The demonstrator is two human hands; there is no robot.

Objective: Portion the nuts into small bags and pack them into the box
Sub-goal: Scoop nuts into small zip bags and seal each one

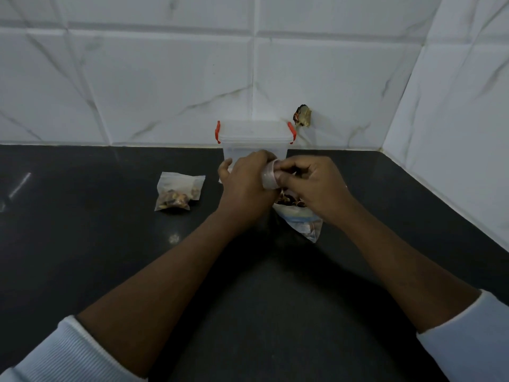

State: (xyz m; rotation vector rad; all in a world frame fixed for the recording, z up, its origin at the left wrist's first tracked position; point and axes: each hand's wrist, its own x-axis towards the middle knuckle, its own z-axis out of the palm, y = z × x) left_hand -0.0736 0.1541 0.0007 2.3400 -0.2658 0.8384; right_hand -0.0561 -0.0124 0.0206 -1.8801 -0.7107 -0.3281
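Note:
A clear plastic box (254, 136) with red clips stands lidded against the tiled wall. In front of it my left hand (245, 183) and my right hand (311, 186) together hold a small clear bag (268, 176), fingers of both curled round its top. Below my hands lies a larger open bag of nuts (298, 219) on the black counter; nuts show at its mouth. Two small filled bags of nuts (177, 191) lie to the left of my hands, one overlapping the other.
The black counter (96, 244) runs to white tiled walls behind and on the right. A dark broken patch (303, 115) marks the wall right of the box. A faint light streak (19, 188) shows at the counter's far left.

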